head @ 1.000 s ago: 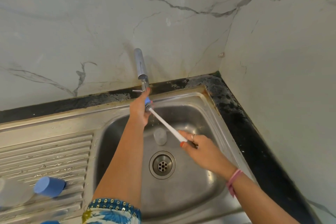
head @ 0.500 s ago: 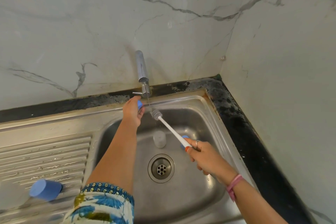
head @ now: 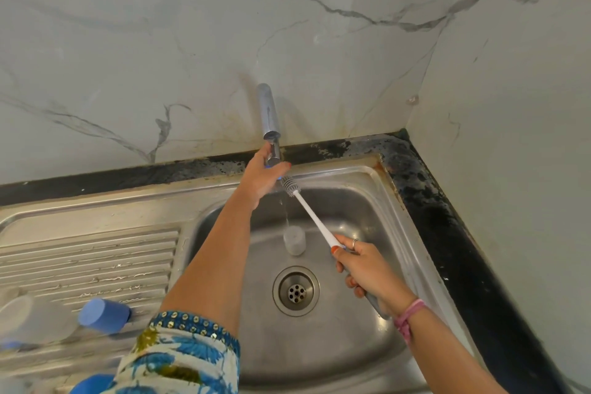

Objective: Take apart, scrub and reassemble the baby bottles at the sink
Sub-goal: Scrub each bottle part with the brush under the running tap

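My left hand (head: 260, 177) reaches up to the lower end of the steel tap (head: 270, 118). A small blue bottle part (head: 277, 177) peeks out between its fingers, mostly hidden. My right hand (head: 361, 269) grips the white handle of a bottle brush (head: 315, 221). The grey bristle head of the brush sits just right of my left fingers, under the spout. A thin trickle of water (head: 285, 213) falls into the sink (head: 377, 201). A translucent bottle piece (head: 294, 240) stands in the basin above the drain (head: 295, 290).
On the ribbed drainboard (head: 89, 259) at lower left lie a blue cap (head: 104, 315) and a clear bottle (head: 32, 320). Another blue piece (head: 91, 384) shows at the bottom edge. A marble wall stands behind and to the right, and a black counter edge (head: 447, 217) borders the sink.
My left hand has lifted from beside the brush head up to the tap. The brush head came away from the blue part and now sits under the spout. A trickle of water now falls.
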Demonstrator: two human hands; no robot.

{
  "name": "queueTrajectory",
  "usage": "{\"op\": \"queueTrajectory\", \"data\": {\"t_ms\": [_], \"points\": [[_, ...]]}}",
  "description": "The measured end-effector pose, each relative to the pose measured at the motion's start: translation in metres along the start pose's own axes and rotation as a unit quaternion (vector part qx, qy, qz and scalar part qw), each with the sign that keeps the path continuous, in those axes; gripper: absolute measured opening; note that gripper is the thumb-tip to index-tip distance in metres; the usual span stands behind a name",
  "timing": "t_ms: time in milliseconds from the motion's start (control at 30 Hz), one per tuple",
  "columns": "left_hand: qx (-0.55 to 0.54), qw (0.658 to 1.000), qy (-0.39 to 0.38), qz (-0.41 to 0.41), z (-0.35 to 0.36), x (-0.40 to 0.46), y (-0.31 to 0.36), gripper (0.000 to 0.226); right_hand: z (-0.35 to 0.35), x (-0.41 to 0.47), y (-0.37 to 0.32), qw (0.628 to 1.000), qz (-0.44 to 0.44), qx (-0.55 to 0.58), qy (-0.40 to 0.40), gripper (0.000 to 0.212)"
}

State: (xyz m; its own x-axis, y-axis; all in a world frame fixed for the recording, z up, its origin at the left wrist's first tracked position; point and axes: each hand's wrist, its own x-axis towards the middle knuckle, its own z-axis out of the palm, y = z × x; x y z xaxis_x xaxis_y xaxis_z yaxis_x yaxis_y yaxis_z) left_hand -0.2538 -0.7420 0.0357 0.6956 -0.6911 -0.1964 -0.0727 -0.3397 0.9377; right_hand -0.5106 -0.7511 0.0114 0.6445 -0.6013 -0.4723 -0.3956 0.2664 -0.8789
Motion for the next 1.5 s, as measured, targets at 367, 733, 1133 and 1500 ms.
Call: {"op": "queueTrajectory", "data": {"t_ms": [367,733,1133,1500], "points": [[0.000,0.995,-0.012,-0.098,-0.036,-0.053,0.003,0.051,0.011,-0.009,0.004,0.971,-0.110,-0.211,0.027,0.038],[0.181,0.979,0.069,-0.066,-0.126,-0.120,-0.012,0.010,0.082,-0.027,0.000,0.964,-0.137,-0.228,0.005,0.036],[0.446,0.888,0.092,-0.061,-0.337,-0.163,-0.018,0.038,0.209,-0.037,-0.033,0.985,-0.153,-0.077,0.012,0.032],[0.439,0.895,0.054,-0.053,-0.399,-0.155,-0.128,0.051,0.281,-0.047,-0.027,0.989,-0.124,-0.055,0.056,0.033]]}}
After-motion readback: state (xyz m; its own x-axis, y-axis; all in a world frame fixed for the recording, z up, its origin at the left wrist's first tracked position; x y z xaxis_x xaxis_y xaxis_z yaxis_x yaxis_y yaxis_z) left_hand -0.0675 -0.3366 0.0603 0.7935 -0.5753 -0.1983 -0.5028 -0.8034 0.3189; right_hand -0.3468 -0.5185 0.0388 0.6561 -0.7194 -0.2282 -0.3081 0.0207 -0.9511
